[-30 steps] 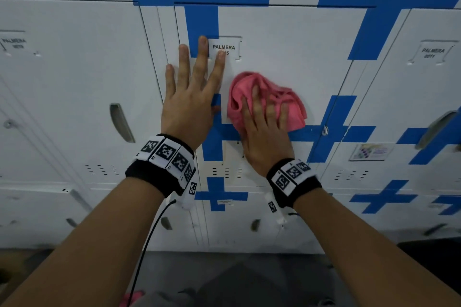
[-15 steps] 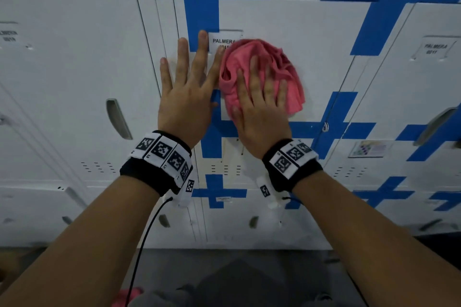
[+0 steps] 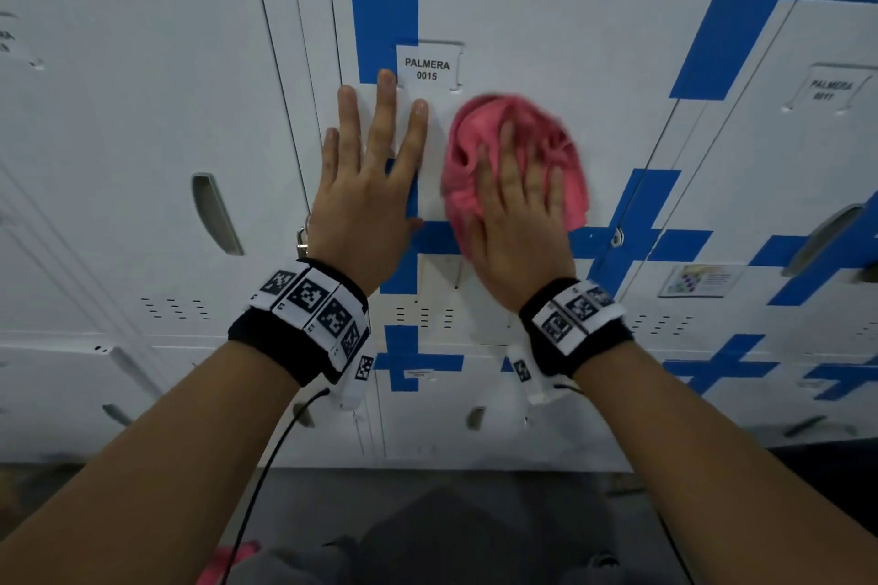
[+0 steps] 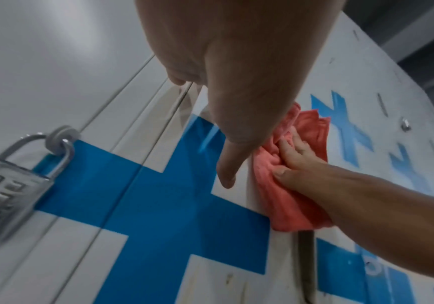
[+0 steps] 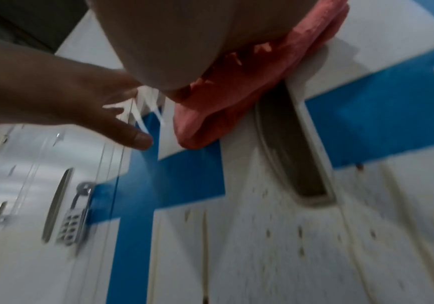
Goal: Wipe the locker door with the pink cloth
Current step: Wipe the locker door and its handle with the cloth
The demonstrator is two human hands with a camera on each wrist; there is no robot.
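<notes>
Pink cloth (image 3: 515, 157) sits bunched against the white locker door (image 3: 546, 52), pressed there under the right hand (image 3: 518, 214), just below and to the right of the name tag (image 3: 427, 67) reading PALMERA 0015. Nearest the camera, both forearms reach up, each wearing a black wristband (image 3: 304, 318) with square printed markers and a thin cable. The right hand's grip is flat: fingers spread straight over the cloth, the thumb along its lower edge in the left wrist view, with no fold pinched. The cloth looks blurred. The left hand (image 3: 366, 195) lies just beside it, apart from the cloth, palm flat on the door with straight, spread fingers holding nothing; its middle fingertip touches the tag's lower left corner. Blue crosses (image 3: 408, 252) are painted across the doors. A silver padlock (image 4: 7, 185) with buttons hangs from a loop at the door's left edge. Below the cloth is a recessed handle slot (image 5: 291, 152), then rows of small vents (image 3: 423, 316).
</notes>
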